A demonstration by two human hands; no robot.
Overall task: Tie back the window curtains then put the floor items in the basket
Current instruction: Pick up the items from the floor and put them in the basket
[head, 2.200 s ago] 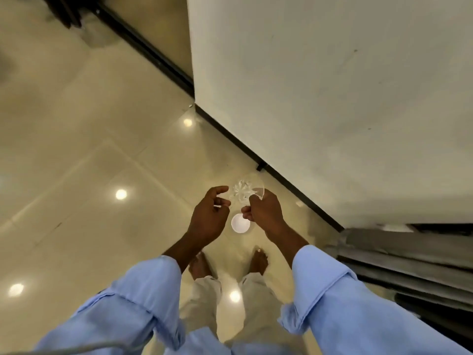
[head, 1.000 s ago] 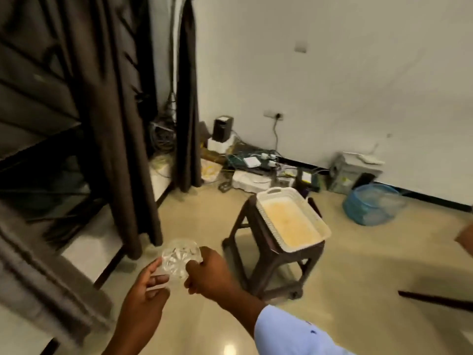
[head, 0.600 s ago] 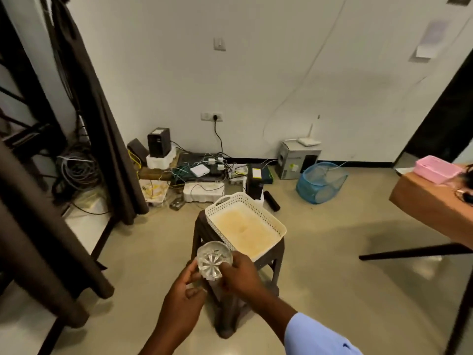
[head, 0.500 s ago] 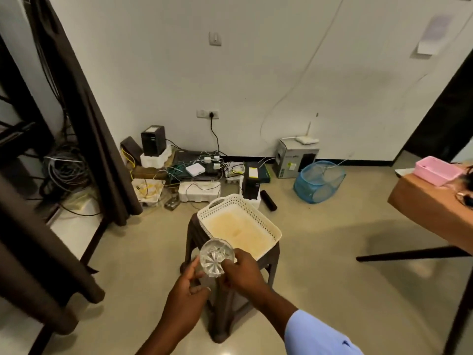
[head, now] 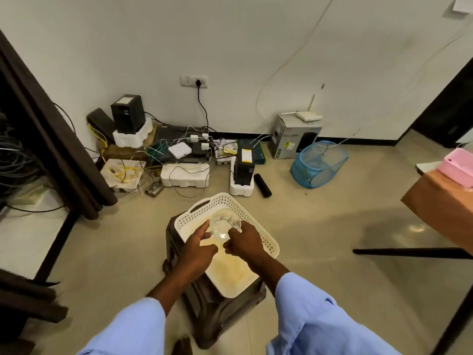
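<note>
Beige tiled floor, cluttered wall behind. At frame centre my left hand (head: pixel 197 248) and right hand (head: pixel 244 243) both pinch the clear glass bowl (head: pixel 225 224), tilted, directly above the white basket (head: pixel 266 242) on the dark stool (head: pixel 217 303); both hands equally near, straight down remains.

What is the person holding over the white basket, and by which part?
A clear cut-glass bowl, held between both hands: left hand at its left rim, right hand at its lower right edge.
</note>
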